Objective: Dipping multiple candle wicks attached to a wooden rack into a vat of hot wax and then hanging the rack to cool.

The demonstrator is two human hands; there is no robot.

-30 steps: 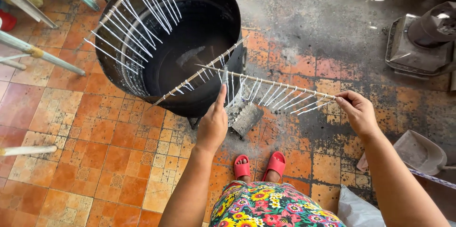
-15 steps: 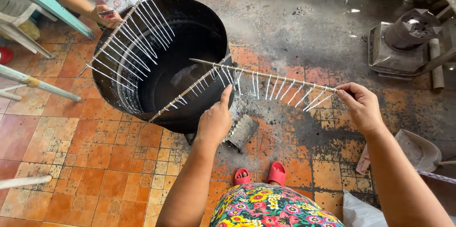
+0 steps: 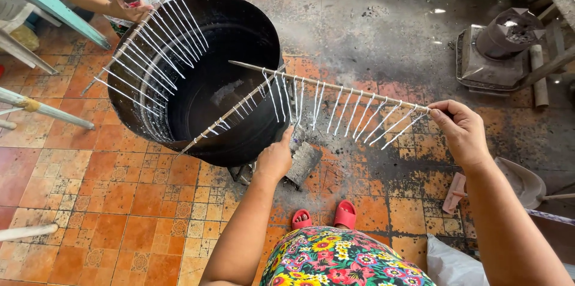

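- The floor (image 3: 90,202) is orange patterned tile at the left and near side, turning to bare, soot-blackened concrete toward the far right
- A big black drum (image 3: 209,76) stands on it, with a small grey block (image 3: 304,163) at its base
- A dark metal burner (image 3: 497,46) sits at the far right
- A white bag (image 3: 449,265) lies at the near edge

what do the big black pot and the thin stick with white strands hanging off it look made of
Big black round pot: likely metal, dull and soot-dark, with a thin rolled rim.
Thin pale stick in the right hand: probably bamboo or wood, straight and matte.
White hanging strands: stiff and waxy-looking, possibly wax-coated wicks; hard to confirm.
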